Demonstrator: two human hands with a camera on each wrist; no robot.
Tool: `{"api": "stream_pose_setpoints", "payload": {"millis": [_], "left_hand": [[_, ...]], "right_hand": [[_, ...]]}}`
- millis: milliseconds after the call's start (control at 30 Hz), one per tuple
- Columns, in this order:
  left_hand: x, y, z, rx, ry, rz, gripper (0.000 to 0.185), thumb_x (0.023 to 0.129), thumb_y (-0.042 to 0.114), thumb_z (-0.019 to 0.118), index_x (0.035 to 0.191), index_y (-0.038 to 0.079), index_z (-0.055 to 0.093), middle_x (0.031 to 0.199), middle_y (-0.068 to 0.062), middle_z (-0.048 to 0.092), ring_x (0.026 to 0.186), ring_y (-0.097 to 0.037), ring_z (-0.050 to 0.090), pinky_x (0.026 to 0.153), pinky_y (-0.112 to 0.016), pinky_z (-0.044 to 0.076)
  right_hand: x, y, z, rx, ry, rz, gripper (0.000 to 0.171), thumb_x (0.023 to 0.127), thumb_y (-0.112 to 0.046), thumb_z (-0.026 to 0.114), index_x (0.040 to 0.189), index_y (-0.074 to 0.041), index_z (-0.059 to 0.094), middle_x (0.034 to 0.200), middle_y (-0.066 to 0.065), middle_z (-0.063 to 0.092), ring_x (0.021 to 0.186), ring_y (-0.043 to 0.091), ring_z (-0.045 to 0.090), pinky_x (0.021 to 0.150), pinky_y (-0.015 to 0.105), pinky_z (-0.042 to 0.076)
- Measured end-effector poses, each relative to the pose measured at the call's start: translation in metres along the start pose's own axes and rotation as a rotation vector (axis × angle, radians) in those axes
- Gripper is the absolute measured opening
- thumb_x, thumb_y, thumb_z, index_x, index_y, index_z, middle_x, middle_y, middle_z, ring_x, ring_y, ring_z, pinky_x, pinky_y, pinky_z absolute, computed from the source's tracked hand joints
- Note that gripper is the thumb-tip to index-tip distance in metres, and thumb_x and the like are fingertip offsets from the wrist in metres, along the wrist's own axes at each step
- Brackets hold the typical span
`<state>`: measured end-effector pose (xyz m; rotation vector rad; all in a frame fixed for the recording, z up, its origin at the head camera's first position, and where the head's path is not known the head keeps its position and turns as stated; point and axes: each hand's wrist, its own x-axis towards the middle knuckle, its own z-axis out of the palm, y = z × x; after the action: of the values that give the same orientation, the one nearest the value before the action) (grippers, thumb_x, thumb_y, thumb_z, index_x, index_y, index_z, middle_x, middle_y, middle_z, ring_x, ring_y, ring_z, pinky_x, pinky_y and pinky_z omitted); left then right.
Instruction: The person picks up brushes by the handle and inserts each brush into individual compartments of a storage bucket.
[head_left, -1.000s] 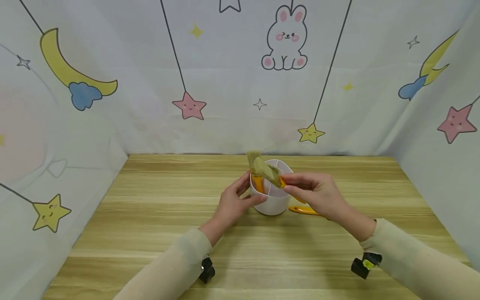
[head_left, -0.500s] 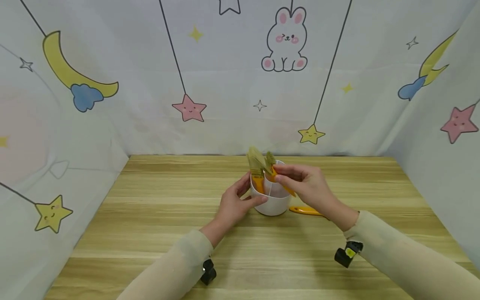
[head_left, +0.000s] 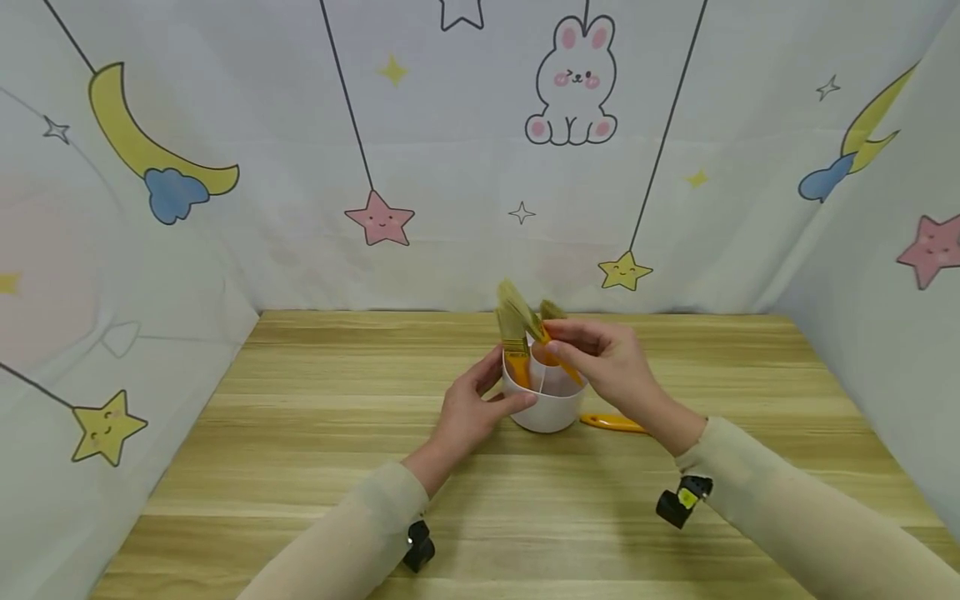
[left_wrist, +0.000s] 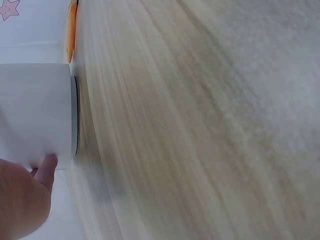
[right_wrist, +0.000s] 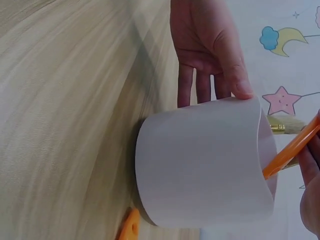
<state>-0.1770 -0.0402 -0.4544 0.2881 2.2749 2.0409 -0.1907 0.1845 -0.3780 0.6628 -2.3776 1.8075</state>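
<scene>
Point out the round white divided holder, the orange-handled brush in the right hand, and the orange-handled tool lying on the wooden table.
round white divided holder (head_left: 546,410): head view, front wall.
orange-handled brush (head_left: 564,368): head view, orange handle below the fingers.
orange-handled tool (head_left: 611,423): head view, middle of the handle.

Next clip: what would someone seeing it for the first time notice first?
Mid-table, both hands meet at a white divided cup: the left hand holds its side, the right hand pinches an orange-handled brush angled into it. A second brush already stands inside, bristles up. One more orange handle lies on the wooden table just right of the cup.
</scene>
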Motion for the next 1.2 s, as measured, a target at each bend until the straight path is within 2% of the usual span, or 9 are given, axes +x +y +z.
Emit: {"api": "stream_pose_setpoints", "payload": {"millis": [133,233,333,467,633,900,1000,1200], "left_hand": [[-0.001,0.0,0.001,0.012,0.006,0.007,0.088,0.09,0.026,0.09,0.164,0.023,0.045,0.166,0.002,0.046,0.152,-0.022,0.046,0.117,-0.047,0.049],[-0.002,0.0,0.002,0.022,0.012,0.01,0.087,0.09,0.026,0.091,0.164,0.024,0.045,0.166,0.003,0.046,0.152,-0.022,0.047,0.116,-0.048,0.05],[-0.002,0.0,0.002,0.028,0.015,0.009,0.088,0.09,0.026,0.091,0.164,0.024,0.045,0.166,0.003,0.046,0.152,-0.022,0.046,0.116,-0.047,0.05],[-0.003,0.001,0.003,0.043,0.014,0.011,0.088,0.09,0.026,0.09,0.165,0.024,0.044,0.167,0.004,0.044,0.152,-0.022,0.046,0.117,-0.046,0.049],[-0.004,0.001,0.004,0.051,0.015,0.017,0.086,0.092,0.024,0.089,0.165,0.025,0.043,0.168,0.005,0.043,0.152,-0.021,0.045,0.117,-0.046,0.049],[-0.005,0.002,0.006,0.075,0.032,0.005,0.086,0.091,0.026,0.09,0.164,0.03,0.045,0.167,0.007,0.044,0.152,-0.02,0.046,0.119,-0.044,0.047],[-0.007,0.002,0.007,0.082,0.039,-0.007,0.086,0.09,0.027,0.09,0.164,0.03,0.046,0.167,0.007,0.044,0.151,-0.02,0.046,0.12,-0.042,0.046],[-0.009,0.002,0.009,0.076,0.042,-0.015,0.087,0.09,0.028,0.09,0.164,0.03,0.045,0.166,0.005,0.045,0.151,-0.022,0.047,0.119,-0.044,0.046]], "right_hand": [[-0.006,0.004,-0.001,0.0,0.011,0.001,0.03,0.1,-0.007,0.077,0.13,-0.003,0.076,0.124,0.013,0.078,0.106,0.009,0.075,0.088,0.025,0.064],[-0.01,0.007,-0.002,-0.005,0.008,-0.031,0.03,0.099,-0.004,0.077,0.128,0.0,0.076,0.123,0.016,0.078,0.104,0.008,0.076,0.087,0.025,0.064],[-0.014,0.01,-0.001,-0.087,0.009,-0.11,0.028,0.097,0.0,0.077,0.125,0.002,0.077,0.118,0.016,0.079,0.1,0.009,0.077,0.084,0.023,0.064],[-0.019,0.015,-0.001,-0.238,0.034,-0.229,0.028,0.093,0.002,0.081,0.121,0.001,0.08,0.115,0.013,0.08,0.099,0.018,0.079,0.083,0.021,0.063],[-0.023,0.021,-0.002,-0.347,0.058,-0.344,0.032,0.089,0.002,0.084,0.121,-0.001,0.08,0.115,0.011,0.081,0.1,0.027,0.08,0.082,0.02,0.063],[-0.029,0.03,-0.003,-0.462,0.1,-0.533,0.038,0.079,0.009,0.089,0.116,0.002,0.081,0.108,0.013,0.081,0.084,0.024,0.08,0.066,0.036,0.066],[-0.031,0.032,-0.002,-0.464,0.113,-0.559,0.04,0.077,0.012,0.089,0.115,0.002,0.081,0.106,0.014,0.081,0.081,0.024,0.08,0.065,0.036,0.066],[-0.036,0.033,-0.003,-0.503,0.121,-0.554,0.039,0.079,0.008,0.09,0.116,0.0,0.081,0.106,0.012,0.082,0.08,0.021,0.08,0.062,0.021,0.062]]}}
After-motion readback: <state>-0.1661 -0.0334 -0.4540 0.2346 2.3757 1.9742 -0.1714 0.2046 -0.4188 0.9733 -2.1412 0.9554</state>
